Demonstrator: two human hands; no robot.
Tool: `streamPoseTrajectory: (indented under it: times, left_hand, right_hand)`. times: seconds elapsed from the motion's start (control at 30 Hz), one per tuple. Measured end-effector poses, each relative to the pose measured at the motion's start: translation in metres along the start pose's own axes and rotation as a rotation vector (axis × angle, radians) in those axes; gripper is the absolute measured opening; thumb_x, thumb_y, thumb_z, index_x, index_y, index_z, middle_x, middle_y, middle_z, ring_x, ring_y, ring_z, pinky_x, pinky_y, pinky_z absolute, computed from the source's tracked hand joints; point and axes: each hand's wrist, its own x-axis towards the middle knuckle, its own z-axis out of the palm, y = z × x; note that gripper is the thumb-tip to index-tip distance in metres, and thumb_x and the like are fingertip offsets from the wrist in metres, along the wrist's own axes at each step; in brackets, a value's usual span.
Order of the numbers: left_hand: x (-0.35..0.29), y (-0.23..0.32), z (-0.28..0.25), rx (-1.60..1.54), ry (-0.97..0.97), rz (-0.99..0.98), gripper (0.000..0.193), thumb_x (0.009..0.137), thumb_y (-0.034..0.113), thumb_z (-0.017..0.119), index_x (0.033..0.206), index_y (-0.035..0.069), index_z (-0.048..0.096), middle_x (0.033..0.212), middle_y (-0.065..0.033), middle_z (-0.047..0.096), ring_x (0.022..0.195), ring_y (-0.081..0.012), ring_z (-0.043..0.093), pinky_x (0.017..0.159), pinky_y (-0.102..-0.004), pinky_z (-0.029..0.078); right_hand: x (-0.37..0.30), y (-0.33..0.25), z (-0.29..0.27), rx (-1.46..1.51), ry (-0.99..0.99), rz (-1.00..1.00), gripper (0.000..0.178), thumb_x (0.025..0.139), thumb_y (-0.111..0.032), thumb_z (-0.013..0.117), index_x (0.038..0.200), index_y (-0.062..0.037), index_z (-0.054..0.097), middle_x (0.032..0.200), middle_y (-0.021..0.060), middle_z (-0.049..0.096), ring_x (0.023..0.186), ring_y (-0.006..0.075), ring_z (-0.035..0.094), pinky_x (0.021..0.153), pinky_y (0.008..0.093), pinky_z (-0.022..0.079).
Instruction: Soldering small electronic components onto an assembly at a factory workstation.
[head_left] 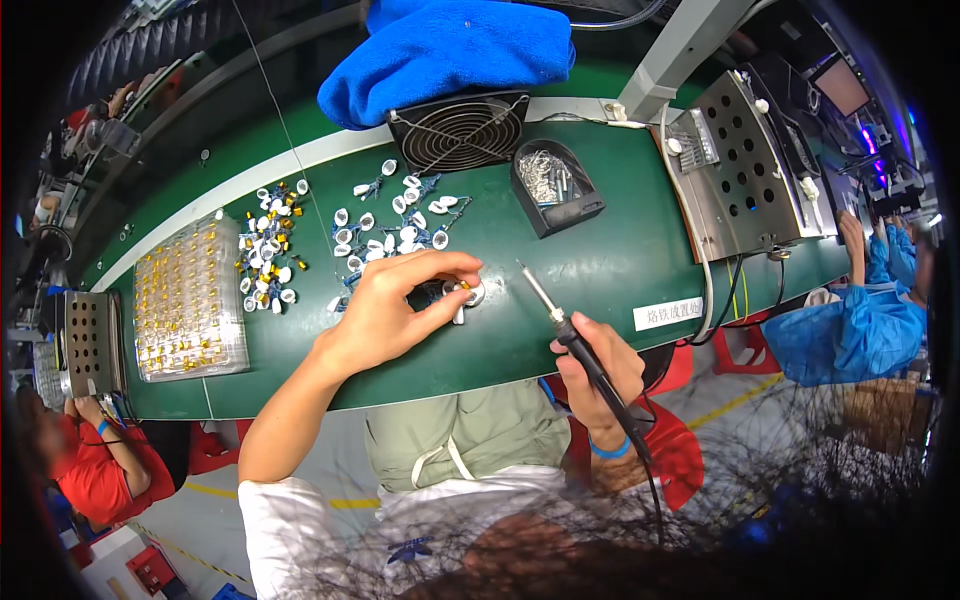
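Over the green bench my left hand [385,305] is closed, thumb and forefinger pinching a small white round part with a gold piece [466,289]. Its lower side is partly hidden by the fingers. My right hand [605,375] grips the black handle of a soldering iron [542,292], held slantwise with its thin metal tip pointing up and left. The tip stands a little to the right of the pinched part, apart from it. Just beyond my left hand lie several white cup-shaped parts with blue wires [409,235].
A clear tray [240,345] of gold parts stands at the left, beside a pile of white and gold pieces [268,245]. At the back are a black fan [455,135], a blue towel [450,50] and a black bin [575,215]. A perforated metal box [735,165] stands right; co-workers sit both sides.
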Motion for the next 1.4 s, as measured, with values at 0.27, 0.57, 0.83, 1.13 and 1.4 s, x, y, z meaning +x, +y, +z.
streamPoseTrajectory:
  times: [0.27, 0.57, 0.83, 1.13, 1.4]
  left_hand:
    - [-0.007, 0.008, -0.004, 0.079, 0.037, 0.214, 0.024, 0.085, -0.005, 0.076, 0.109, -0.002, 0.072, 0.110, -0.0149, 0.074, 0.103, -0.0285, 0.073, 0.088, -0.0358, 0.059]
    - [-0.067, 0.028, -0.096, 0.412, 0.228, -0.059, 0.021, 0.086, -0.004, 0.074, 0.107, 0.000, 0.074, 0.102, -0.0145, 0.075, 0.091, -0.0254, 0.074, 0.079, -0.0345, 0.058]
    - [-0.047, -0.016, -0.199, 0.783, 0.218, -0.228, 0.024, 0.091, 0.005, 0.071, 0.114, 0.001, 0.073, 0.112, -0.0180, 0.075, 0.100, -0.0318, 0.074, 0.085, -0.0386, 0.060]
    - [0.025, -0.204, -0.309, 1.196, 0.231, -0.635, 0.043, 0.092, 0.009, 0.060, 0.134, 0.011, 0.066, 0.132, -0.0213, 0.066, 0.124, -0.0416, 0.061, 0.103, -0.0499, 0.052]
    - [0.015, -0.136, -0.282, 1.072, 0.324, -0.324, 0.015, 0.080, 0.007, 0.067, 0.093, 0.001, 0.073, 0.087, -0.0157, 0.075, 0.082, -0.0307, 0.074, 0.076, -0.0406, 0.058]
  right_hand:
    - [0.042, 0.008, 0.006, -0.441, 0.028, -0.012, 0.058, 0.085, 0.000, 0.078, 0.141, -0.0041, 0.061, 0.099, 0.0173, 0.062, 0.085, 0.0336, 0.062, 0.076, 0.0429, 0.051]
    - [0.029, 0.010, 0.005, -0.304, -0.036, 0.021, 0.054, 0.093, -0.008, 0.073, 0.145, -0.0028, 0.057, 0.091, 0.0154, 0.066, 0.081, 0.0294, 0.066, 0.075, 0.0387, 0.053]
    - [0.016, 0.014, 0.029, -0.078, 0.067, -0.068, 0.054, 0.085, 0.007, 0.073, 0.138, 0.0065, 0.059, 0.084, 0.0162, 0.069, 0.070, 0.0300, 0.067, 0.068, 0.0401, 0.055]
    - [0.009, 0.010, 0.033, -0.105, 0.063, -0.090, 0.047, 0.090, 0.008, 0.068, 0.136, 0.0082, 0.059, 0.087, 0.0198, 0.070, 0.071, 0.0330, 0.069, 0.068, 0.0411, 0.056]
    - [0.003, 0.015, 0.029, -0.056, 0.082, -0.069, 0.040, 0.096, -0.002, 0.065, 0.133, 0.0107, 0.058, 0.077, 0.0177, 0.071, 0.067, 0.0332, 0.071, 0.065, 0.0418, 0.056]
